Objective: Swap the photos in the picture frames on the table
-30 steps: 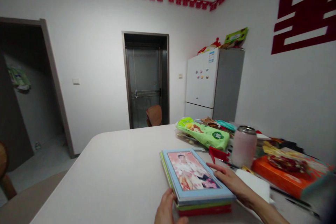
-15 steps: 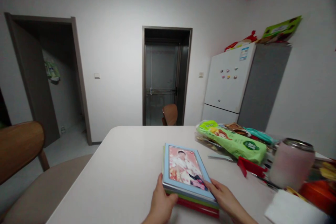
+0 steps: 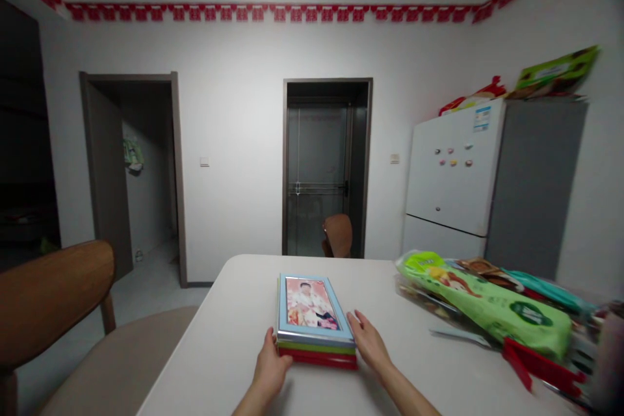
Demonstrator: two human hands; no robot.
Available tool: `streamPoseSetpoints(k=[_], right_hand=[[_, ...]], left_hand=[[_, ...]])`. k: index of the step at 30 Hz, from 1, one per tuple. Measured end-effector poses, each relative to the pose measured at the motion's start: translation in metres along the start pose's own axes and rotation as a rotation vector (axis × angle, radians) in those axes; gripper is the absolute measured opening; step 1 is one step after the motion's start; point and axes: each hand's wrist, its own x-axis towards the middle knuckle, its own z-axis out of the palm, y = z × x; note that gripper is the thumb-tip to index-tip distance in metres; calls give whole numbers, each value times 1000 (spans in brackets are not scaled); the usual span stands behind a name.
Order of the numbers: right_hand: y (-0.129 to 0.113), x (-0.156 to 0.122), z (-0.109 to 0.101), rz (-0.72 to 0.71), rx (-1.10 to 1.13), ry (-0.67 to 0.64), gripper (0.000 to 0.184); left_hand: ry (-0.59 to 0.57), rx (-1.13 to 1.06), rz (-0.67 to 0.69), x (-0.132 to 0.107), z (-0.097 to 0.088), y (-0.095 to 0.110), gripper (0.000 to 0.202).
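In front of me on the white table (image 3: 219, 331) lies a stack of picture frames. The light blue picture frame (image 3: 284, 302) on top holds a photo of a person in white on a pink background. Under it show the edges of a green frame (image 3: 316, 347) and a red frame (image 3: 319, 359). My left hand (image 3: 270, 364) grips the near left corner, its thumb at the front edge and its fingers along the left side. My right hand (image 3: 369, 340) presses against the right side, fingers together. The stack's layers line up closely.
Right of the stack lie a green printed package (image 3: 502, 312), a grey-white knife-like utensil (image 3: 461, 335) and a red-handled tool (image 3: 541, 364). A blurred pinkish jar (image 3: 609, 364) stands at the right edge. A wooden chair (image 3: 58, 299) is at the left, another chair (image 3: 338, 235) beyond the table.
The view has tilted up and swung. The stack, earlier turned askew with the red frame jutting out at the front right, is now straighter and more even. My right hand has slid to its right side.
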Motion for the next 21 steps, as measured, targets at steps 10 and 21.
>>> streamPoseSetpoints(k=[10,21], right_hand=[[-136,-88,-21,-363,801,-325,69],[-139,-132,-30,-201,1257,-485,55]], left_hand=[[-190,-612,270,-59,-13,123,78],[-429,-942,280,-98,-9,132,82]])
